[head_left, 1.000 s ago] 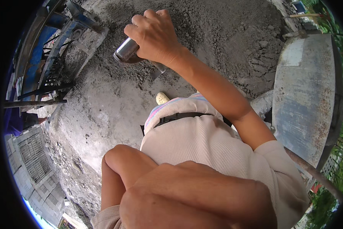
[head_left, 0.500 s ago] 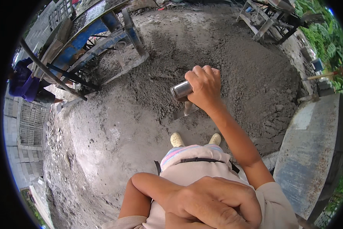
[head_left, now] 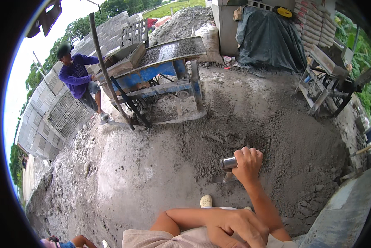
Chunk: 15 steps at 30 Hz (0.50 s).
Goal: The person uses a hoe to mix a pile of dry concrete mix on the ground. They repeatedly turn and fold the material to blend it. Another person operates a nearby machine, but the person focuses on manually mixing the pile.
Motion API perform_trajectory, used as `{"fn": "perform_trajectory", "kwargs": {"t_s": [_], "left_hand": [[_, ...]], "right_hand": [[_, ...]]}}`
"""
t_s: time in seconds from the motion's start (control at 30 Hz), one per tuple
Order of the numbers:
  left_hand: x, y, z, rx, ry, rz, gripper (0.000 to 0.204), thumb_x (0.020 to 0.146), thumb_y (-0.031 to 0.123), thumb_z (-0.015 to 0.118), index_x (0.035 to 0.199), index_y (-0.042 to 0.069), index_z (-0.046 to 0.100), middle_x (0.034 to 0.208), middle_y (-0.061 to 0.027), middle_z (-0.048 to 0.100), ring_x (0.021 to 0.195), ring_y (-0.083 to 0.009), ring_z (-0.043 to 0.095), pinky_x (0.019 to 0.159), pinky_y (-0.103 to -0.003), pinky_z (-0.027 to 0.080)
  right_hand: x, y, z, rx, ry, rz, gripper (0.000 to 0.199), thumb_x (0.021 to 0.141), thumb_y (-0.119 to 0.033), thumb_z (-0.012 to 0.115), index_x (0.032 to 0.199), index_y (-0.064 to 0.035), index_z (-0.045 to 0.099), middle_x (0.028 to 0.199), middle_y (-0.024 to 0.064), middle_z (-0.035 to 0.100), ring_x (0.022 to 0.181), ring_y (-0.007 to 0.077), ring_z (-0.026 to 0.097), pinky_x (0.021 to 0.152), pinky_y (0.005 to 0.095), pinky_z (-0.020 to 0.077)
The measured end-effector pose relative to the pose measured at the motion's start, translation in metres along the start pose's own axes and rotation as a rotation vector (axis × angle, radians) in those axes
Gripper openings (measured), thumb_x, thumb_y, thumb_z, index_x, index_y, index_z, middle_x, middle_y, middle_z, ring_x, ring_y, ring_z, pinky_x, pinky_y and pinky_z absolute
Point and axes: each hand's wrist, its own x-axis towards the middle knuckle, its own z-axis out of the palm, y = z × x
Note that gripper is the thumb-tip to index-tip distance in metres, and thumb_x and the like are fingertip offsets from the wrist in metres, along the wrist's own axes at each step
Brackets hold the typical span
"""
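Observation:
My right hand (head_left: 248, 166) is wrapped around the metal grip of a shovel (head_left: 228, 163), out in front of me on the right. Below the shiny grip, part of the shaft and the flat blade show; the blade rests low by the edge of a grey, damp sand-like mix (head_left: 284, 153). My left hand (head_left: 237, 225) hangs across my chest near the lower edge, fingers loosely bent and apart, nothing visible in it. Its fingertips are partly cut off. One pale clog (head_left: 206, 201) shows below the shovel.
A person in purple (head_left: 79, 76) works at a blue metal frame table (head_left: 152, 76) at far left. Behind are stacked blocks (head_left: 57, 111), a dark tarp (head_left: 268, 39) and piled sacks (head_left: 315, 25). A stand (head_left: 324, 78) and a metal sheet (head_left: 346, 211) stand right. Another person (head_left: 80, 242) shows lower left.
My view has tilted up, bringing the far table, the person in purple and the stacks into sight. My right hand keeps hold of the shovel; my left hand stays across my chest.

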Motion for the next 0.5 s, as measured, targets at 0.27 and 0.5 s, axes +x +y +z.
{"fn": "perform_trajectory", "kwargs": {"t_s": [0.27, 0.5], "left_hand": [[-0.043, -0.057, -0.066, 1.467, 0.789, -0.666, 0.035, 0.084, 0.026, 0.055, 0.109, 0.002, 0.055, 0.106, -0.0135, 0.054, 0.098, -0.0272, 0.050, 0.084, -0.037, 0.040], [-0.057, -0.079, -0.057, 1.651, 0.740, -0.674, 0.037, 0.083, 0.033, 0.054, 0.108, 0.006, 0.054, 0.109, -0.0128, 0.051, 0.101, -0.0299, 0.048, 0.087, -0.040, 0.037]], "right_hand": [[-0.029, 0.004, -0.006, -0.020, -0.137, 0.036, 0.013, 0.073, -0.025, 0.060, 0.079, -0.0134, 0.057, 0.083, 0.0002, 0.053, 0.081, 0.0179, 0.049, 0.077, 0.0384, 0.0342], [-0.041, 0.001, -0.009, -0.074, -0.058, 0.040, 0.019, 0.073, -0.024, 0.059, 0.088, -0.0139, 0.056, 0.086, -0.0002, 0.051, 0.082, 0.0181, 0.048, 0.078, 0.0394, 0.0337]]}}
